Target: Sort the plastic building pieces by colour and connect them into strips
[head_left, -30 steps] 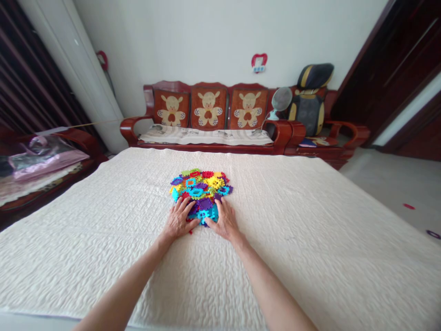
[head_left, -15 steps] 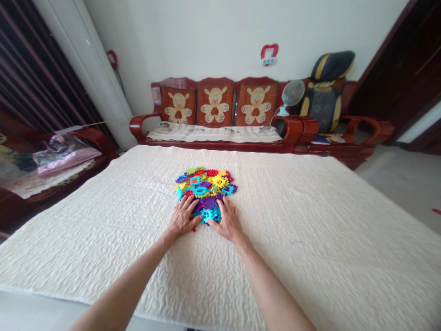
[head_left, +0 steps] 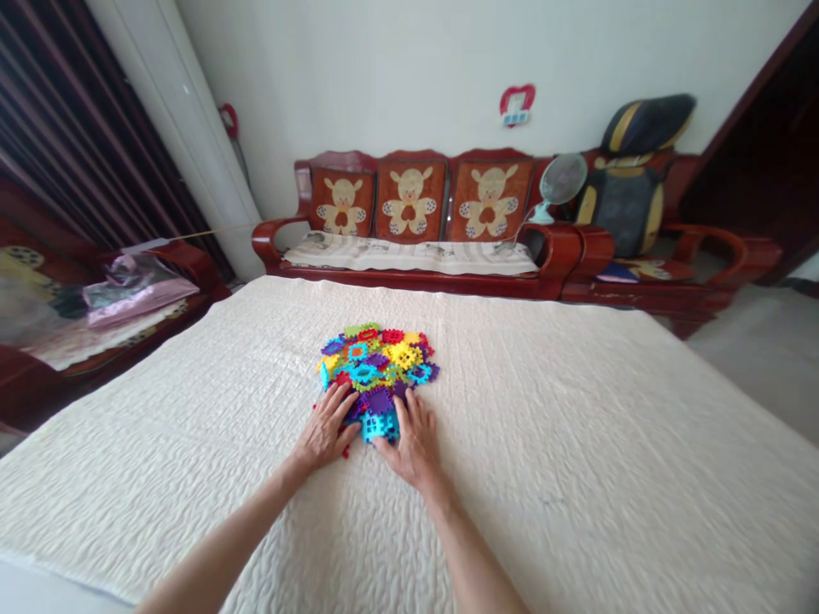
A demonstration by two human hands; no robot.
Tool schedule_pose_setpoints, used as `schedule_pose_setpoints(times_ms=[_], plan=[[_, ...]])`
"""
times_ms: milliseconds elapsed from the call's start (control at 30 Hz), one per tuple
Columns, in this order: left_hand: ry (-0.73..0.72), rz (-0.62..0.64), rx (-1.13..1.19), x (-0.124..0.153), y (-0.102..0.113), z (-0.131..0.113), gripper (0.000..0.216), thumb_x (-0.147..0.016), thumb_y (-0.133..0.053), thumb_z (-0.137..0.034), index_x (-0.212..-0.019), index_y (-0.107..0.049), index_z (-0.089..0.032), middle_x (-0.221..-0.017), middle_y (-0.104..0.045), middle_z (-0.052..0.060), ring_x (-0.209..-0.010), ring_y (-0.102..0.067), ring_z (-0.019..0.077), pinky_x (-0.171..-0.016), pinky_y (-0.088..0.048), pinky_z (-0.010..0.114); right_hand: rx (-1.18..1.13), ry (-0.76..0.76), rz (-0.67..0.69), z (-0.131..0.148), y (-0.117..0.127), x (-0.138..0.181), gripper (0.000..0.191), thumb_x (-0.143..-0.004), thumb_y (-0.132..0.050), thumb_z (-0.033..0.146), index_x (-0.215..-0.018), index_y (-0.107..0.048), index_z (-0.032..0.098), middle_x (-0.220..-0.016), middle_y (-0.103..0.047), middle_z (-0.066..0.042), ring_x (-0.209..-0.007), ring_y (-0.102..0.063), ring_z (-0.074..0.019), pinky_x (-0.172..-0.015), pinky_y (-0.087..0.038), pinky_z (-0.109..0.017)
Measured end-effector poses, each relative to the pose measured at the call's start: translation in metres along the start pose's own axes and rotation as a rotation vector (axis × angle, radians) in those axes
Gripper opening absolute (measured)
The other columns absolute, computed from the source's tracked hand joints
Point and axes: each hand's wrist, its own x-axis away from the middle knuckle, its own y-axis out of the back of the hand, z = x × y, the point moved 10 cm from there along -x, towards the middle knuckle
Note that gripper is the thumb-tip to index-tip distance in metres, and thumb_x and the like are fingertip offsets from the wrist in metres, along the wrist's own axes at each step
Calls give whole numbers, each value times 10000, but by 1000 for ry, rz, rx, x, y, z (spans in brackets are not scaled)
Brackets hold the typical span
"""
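A pile of interlocking plastic building pieces [head_left: 377, 360] in several colours lies on the quilted white cover [head_left: 543, 443]. My left hand [head_left: 323, 429] rests against the pile's near left side, its fingers spread. On the near right side lies my right hand [head_left: 413, 439], fingers stretched out and touching the pieces. Between the two hands are a light blue window-like piece [head_left: 380, 425] and a purple square piece [head_left: 376, 401]. Small bits of red show by the left hand. The pieces under the fingers are partly hidden.
Beyond the covered table stands a dark red wooden sofa [head_left: 550, 260] with bear-patterned cushions [head_left: 409, 203]. A small fan [head_left: 563, 179] and a chair with a massage cushion [head_left: 624, 205] are at the right. A pink bag [head_left: 141, 294] sits on a seat at the left.
The camera view has shifted, so the whole scene sits somewhat lower and turned. Both hands stay at the near sides of the pile, with little visible movement against the pieces.
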Motion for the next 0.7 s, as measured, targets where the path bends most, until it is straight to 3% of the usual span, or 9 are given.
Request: schedule_pose_setpoints(times_ms=[433,700], plan=[[-11,109,-84,11,-3,-1,740,-960,-511,-331,-1610,-157,-309,-1647,-288,109,-1525,-231,347,-1172,-371,582,-119,-26,-13,-2,-3,6,825,-780,-712,370,-1515,-399,167,-1623,-288,-208,-1488,-279,-418,-1124,-323,-642],[-28,73,-38,5,-3,-1,689,-969,-484,-338,-1602,-219,-276,-1626,-328,131,-1520,-242,350,-1169,-370,592,-96,-33,-6,0,4,2,797,-770,-736,378,-1479,-457,145,-1599,-334,-221,-1468,-310,-409,-1125,-322,-604]])
